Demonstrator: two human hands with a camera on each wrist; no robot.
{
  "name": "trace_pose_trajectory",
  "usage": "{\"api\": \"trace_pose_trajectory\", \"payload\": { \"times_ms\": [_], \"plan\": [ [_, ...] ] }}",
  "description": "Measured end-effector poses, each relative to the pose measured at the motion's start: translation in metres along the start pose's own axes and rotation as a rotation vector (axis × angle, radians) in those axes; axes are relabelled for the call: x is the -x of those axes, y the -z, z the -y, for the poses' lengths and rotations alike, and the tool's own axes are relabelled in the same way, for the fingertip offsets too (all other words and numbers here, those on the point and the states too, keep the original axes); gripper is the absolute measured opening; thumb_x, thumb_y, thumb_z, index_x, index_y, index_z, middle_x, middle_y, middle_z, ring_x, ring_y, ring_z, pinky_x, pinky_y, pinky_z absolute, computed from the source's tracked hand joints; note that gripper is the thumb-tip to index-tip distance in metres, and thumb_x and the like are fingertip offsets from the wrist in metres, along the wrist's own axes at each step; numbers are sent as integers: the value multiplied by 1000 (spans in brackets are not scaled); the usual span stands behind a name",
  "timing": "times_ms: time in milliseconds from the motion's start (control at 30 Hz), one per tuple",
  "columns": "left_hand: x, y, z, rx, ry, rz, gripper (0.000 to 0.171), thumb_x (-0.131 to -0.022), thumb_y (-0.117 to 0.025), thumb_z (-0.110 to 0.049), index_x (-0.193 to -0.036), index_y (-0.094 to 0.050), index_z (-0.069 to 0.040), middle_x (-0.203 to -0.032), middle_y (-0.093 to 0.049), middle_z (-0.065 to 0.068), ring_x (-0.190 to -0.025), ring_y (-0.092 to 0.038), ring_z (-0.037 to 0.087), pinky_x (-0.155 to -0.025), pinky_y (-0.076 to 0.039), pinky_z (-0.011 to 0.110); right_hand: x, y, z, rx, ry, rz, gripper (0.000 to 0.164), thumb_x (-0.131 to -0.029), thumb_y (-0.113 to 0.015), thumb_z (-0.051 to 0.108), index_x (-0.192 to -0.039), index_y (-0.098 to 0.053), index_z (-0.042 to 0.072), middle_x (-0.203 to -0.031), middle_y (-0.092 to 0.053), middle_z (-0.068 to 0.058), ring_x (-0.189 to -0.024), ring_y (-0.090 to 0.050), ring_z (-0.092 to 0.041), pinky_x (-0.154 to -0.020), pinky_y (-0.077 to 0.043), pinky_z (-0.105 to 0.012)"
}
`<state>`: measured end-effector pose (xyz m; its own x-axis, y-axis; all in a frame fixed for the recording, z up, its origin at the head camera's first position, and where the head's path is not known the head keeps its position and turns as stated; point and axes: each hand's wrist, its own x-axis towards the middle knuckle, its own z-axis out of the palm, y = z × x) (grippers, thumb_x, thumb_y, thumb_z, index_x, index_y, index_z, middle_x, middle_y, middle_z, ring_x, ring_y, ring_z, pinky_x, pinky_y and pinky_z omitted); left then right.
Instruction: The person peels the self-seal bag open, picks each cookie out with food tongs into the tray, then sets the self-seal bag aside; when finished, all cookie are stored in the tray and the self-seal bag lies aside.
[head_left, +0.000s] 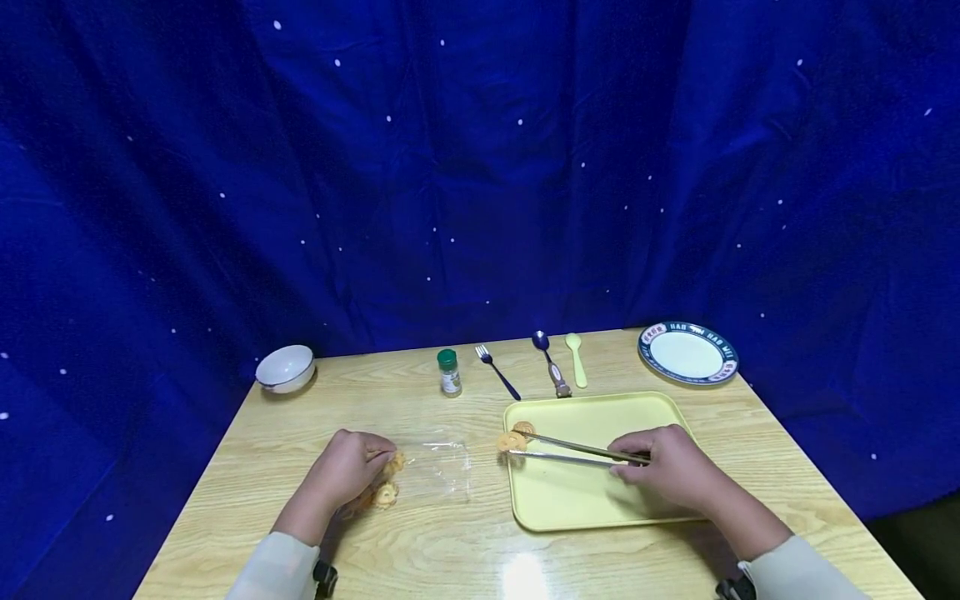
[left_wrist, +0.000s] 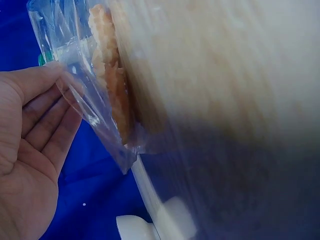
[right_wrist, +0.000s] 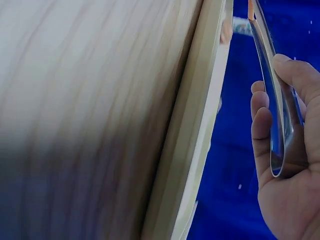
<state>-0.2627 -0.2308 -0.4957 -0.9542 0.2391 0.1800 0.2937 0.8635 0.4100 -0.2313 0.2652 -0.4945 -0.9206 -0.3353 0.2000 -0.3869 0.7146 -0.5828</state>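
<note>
My left hand (head_left: 351, 471) pinches the edge of a clear plastic bag (head_left: 444, 473) between thumb and fingers. Several round, ridged cookies (head_left: 386, 495) lie inside it; in the left wrist view, cookies (left_wrist: 114, 80) show through the film beside the fingers. My right hand (head_left: 667, 467) grips metal tongs (head_left: 564, 444) near their bent end, with the thumb on one arm and fingers on the other. At the tongs' tips, over the left rim of the yellow tray (head_left: 600, 500), is a cookie (head_left: 511, 442). Another cookie (head_left: 523, 428) is right behind it, at the tray's left end.
Behind the tray lie a dark fork (head_left: 498, 373), a dark spoon (head_left: 551, 364) with a brown handle and a pale yellow spoon (head_left: 577, 360). A green-capped jar (head_left: 449, 375) stands left of them. A white bowl (head_left: 286, 369) and a blue-rimmed plate (head_left: 687, 352) sit at the back corners.
</note>
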Motion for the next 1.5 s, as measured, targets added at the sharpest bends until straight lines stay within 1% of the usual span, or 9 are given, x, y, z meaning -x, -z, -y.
{"api": "trace_pose_trajectory", "payload": {
  "times_ms": [100, 333, 433, 533, 900, 1167, 1400, 1500],
  "plan": [
    [0, 0, 0, 1, 9, 5, 10, -94, -76, -21, -100, -83, -20, -105, -79, -3, -106, -74, 19, -93, -61, 44, 6, 9, -11, 24, -28, -30, 22, -83, -86, 29, -104, -80, 26, -98, -77, 13, -90, -68, 0, -76, -59, -23],
    [0, -1, 1, -2, 5, -2, 8, -94, -76, -21, -98, -83, -20, -103, -79, -4, -104, -75, 18, -93, -61, 44, 18, 26, -33, 92, -55, -90, 22, -83, -86, 30, -102, -81, 23, -95, -77, 11, -84, -66, 2, -70, -57, -22],
    [0, -1, 2, -9, -5, -8, 8, -93, -77, -20, -98, -83, -20, -102, -79, -4, -103, -75, 18, -92, -61, 44, 21, 31, -41, 116, -60, -110, 21, -83, -87, 30, -101, -81, 22, -94, -77, 10, -84, -66, 2, -69, -56, -22],
    [0, 0, 2, -9, -12, -12, 9, -93, -77, -19, -99, -83, -19, -102, -79, -3, -102, -75, 19, -91, -62, 44, 23, 34, -46, 135, -67, -123, 21, -82, -87, 31, -100, -81, 22, -95, -78, 8, -86, -66, 1, -70, -57, -23],
    [2, 1, 1, 4, -3, 5, 10, -94, -76, -20, -100, -83, -18, -103, -79, -3, -103, -75, 20, -91, -61, 44, 28, 40, -54, 155, -98, -116, 24, -82, -86, 37, -101, -81, 22, -98, -78, 5, -91, -68, -6, -74, -58, -27],
    [2, 2, 0, -6, -2, -3, 10, -94, -76, -20, -100, -83, -17, -102, -79, -3, -103, -75, 19, -91, -62, 43, 29, 42, -55, 156, -106, -118, 25, -82, -86, 37, -101, -81, 22, -97, -78, 4, -90, -68, -5, -74, -58, -28],
    [2, 2, -1, -1, 10, -1, 10, -94, -76, -21, -100, -83, -18, -102, -79, -3, -103, -75, 18, -91, -62, 43, 30, 42, -60, 163, -121, -117, 26, -82, -86, 41, -100, -80, 24, -97, -78, 5, -90, -68, -5, -74, -57, -28],
    [2, 2, -2, -3, 12, 2, 10, -94, -76, -20, -100, -83, -18, -102, -79, -3, -103, -75, 18, -91, -62, 43, 29, 43, -60, 163, -114, -120, 26, -82, -86, 41, -101, -81, 24, -98, -78, 5, -90, -68, -5, -74, -58, -28]
  ]
}}
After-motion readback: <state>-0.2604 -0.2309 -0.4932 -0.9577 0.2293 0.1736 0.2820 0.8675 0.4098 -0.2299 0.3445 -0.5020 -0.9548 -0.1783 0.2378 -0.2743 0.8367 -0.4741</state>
